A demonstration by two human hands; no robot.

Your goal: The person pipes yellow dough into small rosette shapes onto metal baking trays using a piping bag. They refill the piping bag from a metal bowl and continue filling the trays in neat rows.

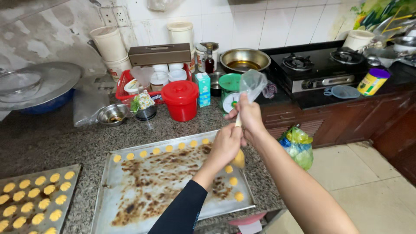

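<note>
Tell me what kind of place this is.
Most likely a home kitchen used for baking. A two-burner gas stove sits on the dark counter, a granite worktop holds a baking tray with piped yellow dough, and both hands, left hand and right hand, grip a piping bag.

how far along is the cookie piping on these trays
Done: the small tray at left is filled with dough rounds. In hand: the left hand and right hand squeeze the piping bag over the large tray. Left: its stained middle is bare.
</note>
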